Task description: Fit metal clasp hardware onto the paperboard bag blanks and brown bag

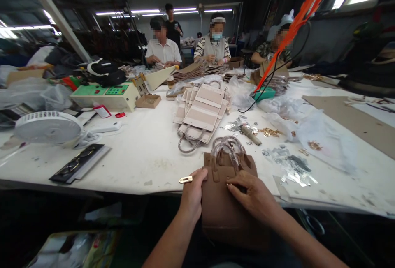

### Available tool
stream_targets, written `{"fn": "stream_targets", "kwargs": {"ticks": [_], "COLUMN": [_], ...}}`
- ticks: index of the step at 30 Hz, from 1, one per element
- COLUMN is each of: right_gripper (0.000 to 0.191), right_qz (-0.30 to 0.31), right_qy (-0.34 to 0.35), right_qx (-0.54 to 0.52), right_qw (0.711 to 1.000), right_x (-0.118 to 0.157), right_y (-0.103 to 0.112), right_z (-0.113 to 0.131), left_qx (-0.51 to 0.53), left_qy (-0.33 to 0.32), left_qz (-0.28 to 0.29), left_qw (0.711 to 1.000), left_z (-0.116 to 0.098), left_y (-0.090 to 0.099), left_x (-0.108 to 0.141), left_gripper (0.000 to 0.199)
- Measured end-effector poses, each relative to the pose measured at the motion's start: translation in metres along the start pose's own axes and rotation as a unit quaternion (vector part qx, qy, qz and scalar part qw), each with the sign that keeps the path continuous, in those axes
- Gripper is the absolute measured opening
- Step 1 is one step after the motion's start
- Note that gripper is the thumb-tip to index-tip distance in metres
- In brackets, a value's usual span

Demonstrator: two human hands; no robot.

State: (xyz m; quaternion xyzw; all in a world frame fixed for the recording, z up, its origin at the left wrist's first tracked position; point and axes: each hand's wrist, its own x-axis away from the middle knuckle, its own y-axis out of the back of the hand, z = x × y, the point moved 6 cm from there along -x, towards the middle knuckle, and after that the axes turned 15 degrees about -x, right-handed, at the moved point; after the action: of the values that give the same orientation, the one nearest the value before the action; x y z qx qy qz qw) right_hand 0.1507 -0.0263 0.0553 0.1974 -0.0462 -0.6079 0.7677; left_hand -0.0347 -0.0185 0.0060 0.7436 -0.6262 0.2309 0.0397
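Note:
A brown handbag (222,202) is upright at the table's front edge, its two handles (226,146) wrapped in clear plastic. My left hand (194,196) grips the bag's left edge, thumb on the front panel. A gold-coloured metal plate with a slot (185,180) sticks out beside the fingers of that hand; whether they hold it I cannot tell. My right hand (251,194) is closed in a pinch at the bag's upper front, on a small gold-coloured metal fitting (228,184). The bag's back is hidden, and its lower part is dark.
Beyond the bag lies a stack of flat beige bag pieces (203,107). To the right are silver metal plates (296,167), gold fittings (270,132) and a wrapped tool (250,135). A white fan (47,126) and a green-topped machine (105,95) stand left. Several people work across the table.

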Motion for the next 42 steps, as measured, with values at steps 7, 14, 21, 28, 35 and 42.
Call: {"fn": "stream_targets", "kwargs": {"ticks": [7, 14, 21, 28, 35, 42], "right_gripper": [0.033, 0.031, 0.029, 0.015, 0.014, 0.024], "right_qz": [-0.107, -0.158, -0.190, -0.175, -0.131, -0.142], "right_qy": [-0.134, -0.079, -0.044, -0.008, -0.007, -0.035], "right_qx": [-0.200, -0.135, -0.076, -0.026, -0.074, -0.162], "right_qw": [0.965, 0.975, 0.978, 0.984, 0.989, 0.976], "right_x": [0.007, 0.002, 0.004, 0.000, -0.004, -0.012], "right_y": [-0.022, -0.026, -0.027, -0.033, -0.033, -0.005], "right_z": [-0.005, 0.006, 0.015, 0.021, 0.016, -0.003], "left_qx": [0.038, -0.019, -0.049, -0.133, -0.240, -0.158], "left_qy": [-0.008, -0.085, -0.100, -0.147, -0.197, -0.115], "left_qz": [0.010, -0.020, -0.040, -0.036, -0.039, -0.032], "left_qw": [0.999, 0.996, 0.993, 0.980, 0.950, 0.980], "left_z": [-0.004, -0.012, -0.014, -0.012, -0.019, -0.002], "left_y": [-0.008, -0.014, -0.020, -0.020, -0.014, -0.004], "left_x": [0.012, 0.022, 0.026, 0.028, 0.022, -0.013], "left_gripper": [0.027, 0.022, 0.021, 0.022, 0.023, 0.037]}}
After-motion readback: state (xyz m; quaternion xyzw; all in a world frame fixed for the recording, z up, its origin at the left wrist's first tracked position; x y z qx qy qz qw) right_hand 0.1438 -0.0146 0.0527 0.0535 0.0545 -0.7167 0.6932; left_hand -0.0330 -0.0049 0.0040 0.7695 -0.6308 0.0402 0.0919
